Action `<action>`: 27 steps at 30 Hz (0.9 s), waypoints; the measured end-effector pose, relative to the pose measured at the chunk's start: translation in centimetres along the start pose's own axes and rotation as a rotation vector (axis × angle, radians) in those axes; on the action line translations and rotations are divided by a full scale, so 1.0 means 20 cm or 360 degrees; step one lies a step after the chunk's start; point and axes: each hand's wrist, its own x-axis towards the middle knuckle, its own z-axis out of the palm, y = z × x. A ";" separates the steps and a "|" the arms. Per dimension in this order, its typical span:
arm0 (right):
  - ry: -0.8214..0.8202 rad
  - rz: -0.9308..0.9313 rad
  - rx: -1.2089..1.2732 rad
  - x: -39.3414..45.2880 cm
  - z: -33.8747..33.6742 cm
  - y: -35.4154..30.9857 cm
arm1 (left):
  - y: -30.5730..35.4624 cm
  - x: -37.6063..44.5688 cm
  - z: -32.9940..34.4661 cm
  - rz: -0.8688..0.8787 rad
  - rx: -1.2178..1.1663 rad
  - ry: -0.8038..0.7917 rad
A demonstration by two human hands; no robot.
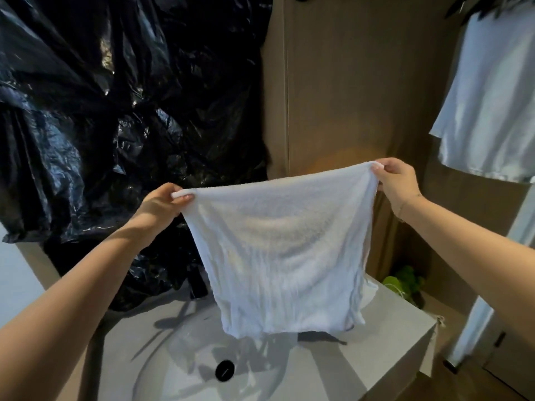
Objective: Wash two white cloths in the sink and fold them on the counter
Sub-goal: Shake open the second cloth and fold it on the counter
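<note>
Head view: my left hand [162, 202] and right hand [396, 180], held apart, each pinch a top corner of the white cloth [283, 250], hanging limp between them; probably soft, damp, light; corners grip best.

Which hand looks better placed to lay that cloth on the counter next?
Probably the right hand: it pinches the white cloth's corner above the counter, while the left hand holds its corner nearer the sink.

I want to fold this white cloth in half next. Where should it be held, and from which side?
Probably keep the top corners: the left hand and right hand pinch them from the outer sides, so the white cloth hangs flat over the sink.
</note>
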 end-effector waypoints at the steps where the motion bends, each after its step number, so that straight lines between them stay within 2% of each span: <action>1: 0.0043 0.0063 0.0058 0.03 -0.02 0.02 | 0.03 0.01 0.05 -0.0052 -0.0282 -0.0079; 3: 0.0129 0.0169 0.0152 0.11 -0.05 0.05 | 0.09 0.05 0.14 -0.0058 -0.0502 -0.0128; 7: 0.0204 0.0298 0.0320 0.28 -0.10 0.09 | 0.16 0.19 0.33 0.0024 -0.0362 0.0092; 14: 0.0242 0.0229 0.0468 0.59 -0.24 0.14 | 0.32 0.37 0.61 0.0102 -0.0603 0.0218; 18: 0.0214 0.0211 0.0416 0.51 -0.38 0.26 | 0.29 0.24 0.71 0.0170 -0.0641 0.0081; 21: 0.0172 0.0330 0.0428 0.33 -0.51 0.46 | 0.17 0.07 0.81 0.0133 -0.0587 -0.0141; 27: 0.0162 0.0622 0.0326 -0.14 -0.71 0.82 | -0.16 -0.34 1.00 -0.0148 -0.0512 -0.0487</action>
